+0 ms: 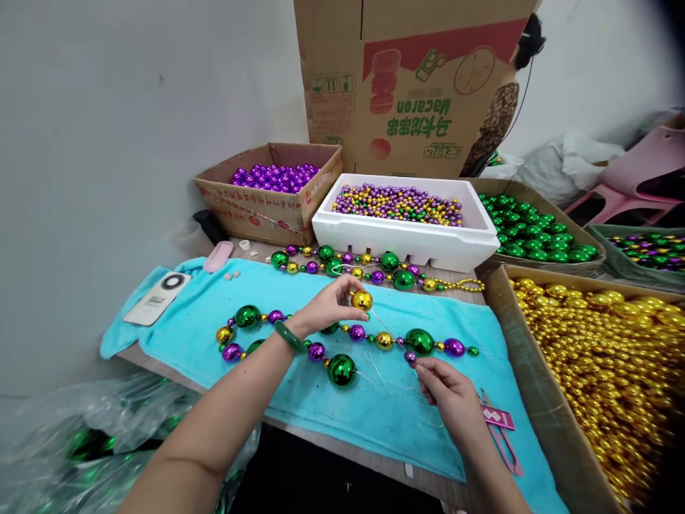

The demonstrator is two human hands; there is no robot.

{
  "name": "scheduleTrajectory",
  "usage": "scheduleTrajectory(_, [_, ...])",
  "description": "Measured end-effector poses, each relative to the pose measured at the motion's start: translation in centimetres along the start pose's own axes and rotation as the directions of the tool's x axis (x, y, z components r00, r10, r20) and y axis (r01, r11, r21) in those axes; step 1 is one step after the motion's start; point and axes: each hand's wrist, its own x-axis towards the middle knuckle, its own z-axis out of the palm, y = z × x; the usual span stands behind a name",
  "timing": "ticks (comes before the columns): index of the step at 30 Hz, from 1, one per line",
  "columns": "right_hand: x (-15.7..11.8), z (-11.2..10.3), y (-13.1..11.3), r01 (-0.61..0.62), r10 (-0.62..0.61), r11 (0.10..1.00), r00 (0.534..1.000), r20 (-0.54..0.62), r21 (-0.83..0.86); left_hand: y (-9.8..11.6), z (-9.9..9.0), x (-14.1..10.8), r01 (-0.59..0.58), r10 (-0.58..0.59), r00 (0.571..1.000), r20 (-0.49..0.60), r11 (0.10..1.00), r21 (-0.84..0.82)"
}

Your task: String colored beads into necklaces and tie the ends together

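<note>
My left hand (pixel 335 307), with a green bangle (pixel 290 337) at the wrist, pinches a shiny gold bead (pixel 362 300) above the cloth. A pale cord runs from that bead down to a small purple bead (pixel 409 357), which my right hand (pixel 447 385) grips between thumb and fingertips. Under and around my hands, a strand of green, purple and gold beads lies in a loop on the turquoise cloth (pixel 396 435). One end has a large green bead (pixel 341 370) with loose white cord; another large green bead (pixel 419 342) sits farther right. My left forearm hides part of the strand.
Behind the cloth lies a finished-looking bead strand (pixel 404 278). A white foam box (pixel 407 239) holds small mixed beads. Cartons hold purple beads (pixel 272 177), green beads (pixel 527 228) and gold beads (pixel 599 357). Pink thread snips (pixel 503 442) and a phone (pixel 158 298) lie on the cloth. A person sits behind the upright carton.
</note>
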Motion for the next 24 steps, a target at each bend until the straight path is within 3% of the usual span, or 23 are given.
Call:
scheduleTrajectory(3, [0.2,-0.2,0.1,-0.003,0.003,1.000,1.000,-0.018,0.017,-0.2,0.4,0.2,-0.021,0.022,0.999,-0.024,0.999,0.047])
scheduleTrajectory(9, [0.2,-0.6,-0.3,-0.031,0.029,0.998,0.999,0.027,0.046,-0.1,1.4,0.3,0.021,-0.022,0.998,0.065,0.999,0.027])
scheduleTrajectory(14, [-0.1,-0.2,-0.4,-0.048,0.045,0.987,0.999,0.025,0.150,-0.7,0.9,1.5,0.068,-0.093,0.963,0.252,0.992,0.104])
scheduleTrajectory(16, [-0.2,-0.2,-0.4,-0.049,0.051,0.978,0.999,-0.005,0.203,-1.8,0.4,2.7,0.059,-0.111,0.974,0.200,0.966,0.251])
scheduleTrajectory(19, [-0.2,-0.3,-0.3,-0.064,0.071,0.972,0.997,-0.026,0.226,-4.3,0.1,4.6,0.075,-0.101,0.995,0.020,0.845,0.529])
scheduleTrajectory(21, [-0.2,-0.4,-0.2,-0.075,0.084,0.973,0.996,-0.032,0.216,-5.9,0.5,5.6,0.097,-0.107,0.994,-0.017,0.807,0.583])
scheduleTrajectory(24, [-0.2,-0.5,-0.1,-0.077,0.089,0.977,0.995,-0.051,0.198,-7.1,1.3,6.5,0.124,-0.127,0.991,-0.032,0.826,0.550])
